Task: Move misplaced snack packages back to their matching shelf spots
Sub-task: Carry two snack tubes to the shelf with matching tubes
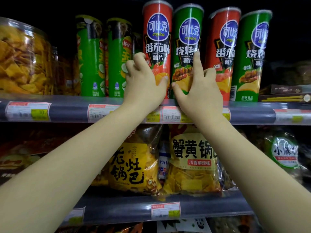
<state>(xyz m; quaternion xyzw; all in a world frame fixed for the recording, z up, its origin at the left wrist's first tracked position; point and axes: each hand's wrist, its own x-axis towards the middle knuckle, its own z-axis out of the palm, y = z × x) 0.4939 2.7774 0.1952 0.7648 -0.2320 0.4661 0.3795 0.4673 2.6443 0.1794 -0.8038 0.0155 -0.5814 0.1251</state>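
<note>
Four tall Copico chip cans stand in a row on the upper shelf [74, 111], alternating red and green. My left hand [144, 81] wraps the lower part of the leftmost red tomato can [157, 39], thumb on its front and fingers curled round its left side. My right hand [196, 88] grips the green barbecue can [186, 39] beside it, thumb on the lower front and index finger stretched up its right edge. To the right stand a second red can [223, 42] and a second green can [252, 47].
Two green Lay's cans [104, 61] stand left of my left hand, and a clear tub of yellow crisps [23, 61] sits at far left. Dark flat boxes [286, 93] lie at far right. Yellow snack bags [191, 162] fill the lower shelf under my forearms.
</note>
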